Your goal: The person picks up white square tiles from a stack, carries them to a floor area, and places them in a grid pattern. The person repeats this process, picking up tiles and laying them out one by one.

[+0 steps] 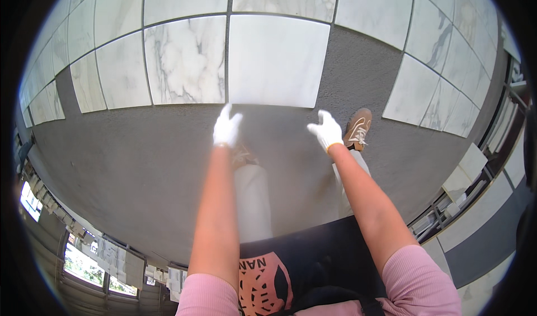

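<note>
Both my hands wear white knit gloves and are held out over the grey floor [123, 159]. At the near left corner of a plain white marble tile [277, 61], my left hand [226, 127] is open, thumb apart from the fingers; whether its fingertips touch the tile cannot be told. My right hand [326, 130] is open too, thumb spread, just short of the tile's near right corner with a gap between. Neither hand holds anything. Directly left of the plain tile lies a grey-veined marble tile [185, 61].
Rows of marble tiles [375, 8] lie beyond, with a bare grey gap [355, 64] right of the plain tile. More tiles [411, 86] lie past that gap. A brown shoe [358, 127] stands beside my right hand. Racks of slabs [467, 187] line the right side.
</note>
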### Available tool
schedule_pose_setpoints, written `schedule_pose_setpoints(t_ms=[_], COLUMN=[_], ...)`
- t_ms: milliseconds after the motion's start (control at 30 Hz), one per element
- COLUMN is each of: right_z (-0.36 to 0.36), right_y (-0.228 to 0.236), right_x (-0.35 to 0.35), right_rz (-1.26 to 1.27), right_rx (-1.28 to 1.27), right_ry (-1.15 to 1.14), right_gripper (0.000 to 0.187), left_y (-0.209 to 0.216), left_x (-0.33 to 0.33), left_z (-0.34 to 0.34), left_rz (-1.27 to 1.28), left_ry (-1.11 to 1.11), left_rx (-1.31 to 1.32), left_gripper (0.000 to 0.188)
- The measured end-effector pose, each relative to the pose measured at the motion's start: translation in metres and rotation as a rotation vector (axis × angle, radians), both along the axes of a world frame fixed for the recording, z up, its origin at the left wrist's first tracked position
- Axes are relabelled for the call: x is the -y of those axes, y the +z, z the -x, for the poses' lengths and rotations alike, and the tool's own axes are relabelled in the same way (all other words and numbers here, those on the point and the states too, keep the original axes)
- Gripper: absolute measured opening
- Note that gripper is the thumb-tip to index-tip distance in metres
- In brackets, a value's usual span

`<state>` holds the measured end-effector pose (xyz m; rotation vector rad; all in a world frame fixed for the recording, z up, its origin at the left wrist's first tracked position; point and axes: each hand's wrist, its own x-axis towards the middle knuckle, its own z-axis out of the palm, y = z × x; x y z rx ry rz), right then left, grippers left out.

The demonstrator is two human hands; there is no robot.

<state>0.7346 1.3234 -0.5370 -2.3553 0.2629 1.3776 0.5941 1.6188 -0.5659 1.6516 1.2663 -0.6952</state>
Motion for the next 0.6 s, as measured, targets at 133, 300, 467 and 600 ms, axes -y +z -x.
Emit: schedule_pose_setpoints(t_ms=[133, 300, 467, 600], right_z=[0.033, 0.043, 0.02, 0.003], right_y=[0.084, 0.182, 0.279, 0.347], right_x=[0.029, 0.045, 0.044, 0.045], right_rz=[-0.032, -0.14, -0.257, -0.257], right_rx=[-0.198, -0.406, -0.43, -0.267], right_ry=[-0.075, -0.255, -0.358, -0.309], right_gripper=[0.073, 0.063, 0.06, 0.049], left_y=[0.09, 0.221, 0.36, 0.432], left_x=[0.013, 0.025, 0.052, 0.068], left_z=[0.074, 0.215, 0.325, 0.354], left_rz=[0.113, 0.147, 0.153, 0.25], left_ry=[0.243, 0.682, 0.725, 0.799], left_rx=[0.023, -0.162, -0.389, -0.375], left_gripper=[0.061, 0.051, 0.051, 0.051])
